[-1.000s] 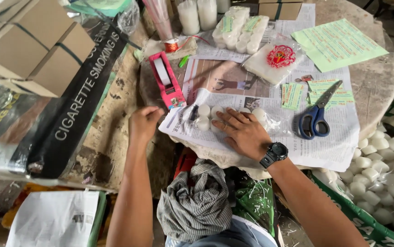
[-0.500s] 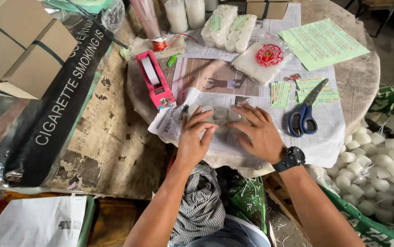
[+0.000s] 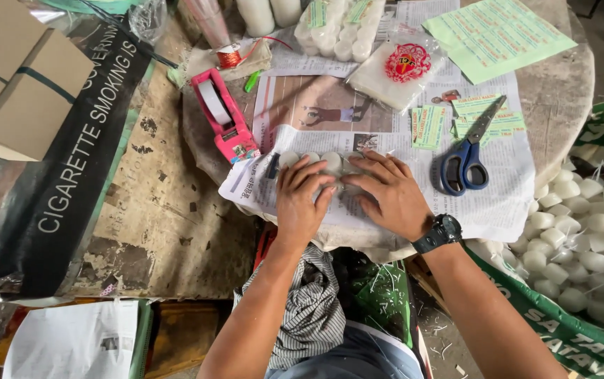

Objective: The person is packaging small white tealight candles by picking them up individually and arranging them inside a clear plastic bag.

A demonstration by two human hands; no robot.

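Both my hands rest on a small cluster of white candles (image 3: 330,163) lying on newspaper (image 3: 505,196) at the near edge of the round table. My left hand (image 3: 302,200) covers the left side of the cluster, fingers spread over it. On the right side lies my right hand (image 3: 386,193), with a black watch on its wrist and its fingertips meeting the left hand's. The candles look partly wrapped in clear plastic; most of them are hidden under my hands.
A pink tape dispenser (image 3: 223,123) lies just left of the candles, blue-handled scissors (image 3: 467,158) to the right. Packed candle bundles (image 3: 337,31), a flat packet with a red emblem (image 3: 400,70) and green slips (image 3: 498,31) sit farther back. Loose white candles (image 3: 582,231) fill a sack at right. Cardboard boxes (image 3: 14,77) stand at left.
My left hand moved right from the newspaper's edge onto the candles, joining my right hand. The view has also shifted a little.
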